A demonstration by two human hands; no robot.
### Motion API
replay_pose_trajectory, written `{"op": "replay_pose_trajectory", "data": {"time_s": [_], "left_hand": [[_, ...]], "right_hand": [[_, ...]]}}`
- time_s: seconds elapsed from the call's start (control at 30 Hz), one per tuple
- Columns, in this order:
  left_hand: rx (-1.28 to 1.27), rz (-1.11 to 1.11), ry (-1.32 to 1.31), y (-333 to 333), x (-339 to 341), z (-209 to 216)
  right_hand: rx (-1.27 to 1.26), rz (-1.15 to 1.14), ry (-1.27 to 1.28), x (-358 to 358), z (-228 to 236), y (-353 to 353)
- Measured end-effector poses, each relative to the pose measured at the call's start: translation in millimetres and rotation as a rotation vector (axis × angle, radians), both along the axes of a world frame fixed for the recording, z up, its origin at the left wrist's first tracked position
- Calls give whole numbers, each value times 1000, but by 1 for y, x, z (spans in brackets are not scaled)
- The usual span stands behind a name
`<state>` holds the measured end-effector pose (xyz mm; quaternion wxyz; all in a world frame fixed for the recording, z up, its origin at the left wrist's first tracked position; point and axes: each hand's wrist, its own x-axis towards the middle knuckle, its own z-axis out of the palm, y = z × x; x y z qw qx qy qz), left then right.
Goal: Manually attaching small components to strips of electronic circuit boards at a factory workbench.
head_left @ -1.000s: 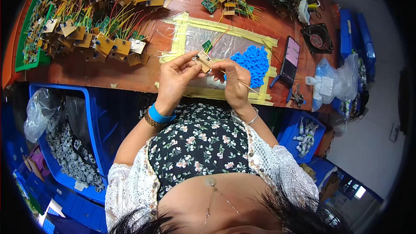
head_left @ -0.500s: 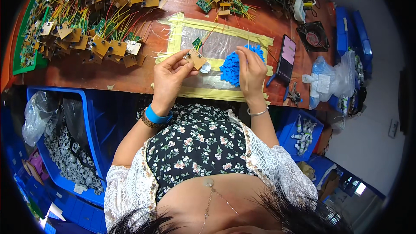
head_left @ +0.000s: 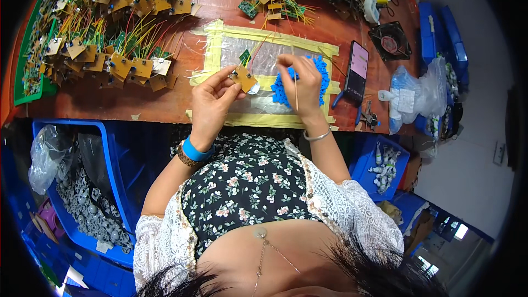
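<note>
My left hand (head_left: 212,99) pinches a small tan circuit board (head_left: 243,79) by its left edge. Thin wires join it to a small green circuit board (head_left: 245,56) lying just beyond. My right hand (head_left: 306,83) is closed, with a thin wooden stick (head_left: 296,92) running down across its fingers; its fingertips are partly hidden. Under and behind that hand lies a heap of small blue pieces (head_left: 322,71). A small white piece (head_left: 254,88) shows at the lower right edge of the tan board. Both hands are above a clear sheet (head_left: 267,60) edged with yellow tape.
Heaps of wired boards (head_left: 129,66) cover the table's left and far side. To the right are a phone (head_left: 356,74), blue-handled pliers (head_left: 358,114), a black fan (head_left: 390,41) and a plastic bag (head_left: 410,99). A blue bin (head_left: 111,159) of grey parts stands lower left.
My right hand has moved left toward the tan board and turned, so the stick now lies across its fingers. My left hand still holds the board. The whole view has shifted slightly.
</note>
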<state>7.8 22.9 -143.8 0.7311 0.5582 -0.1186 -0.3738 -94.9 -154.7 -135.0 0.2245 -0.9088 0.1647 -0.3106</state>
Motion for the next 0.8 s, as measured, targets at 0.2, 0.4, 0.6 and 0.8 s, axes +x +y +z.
{"op": "replay_pose_trajectory", "data": {"time_s": [0.2,0.4,0.6,0.8], "left_hand": [[-102,-17,96,-10,-7,7],[-85,-50,73,-8,-6,0],[-84,-47,113,-8,-6,2],[-53,-67,88,-6,-5,2]], "right_hand": [[44,188,-105,13,24,44],[15,101,-105,15,19,48],[76,89,-98,14,15,50],[72,107,-76,12,20,50]]}}
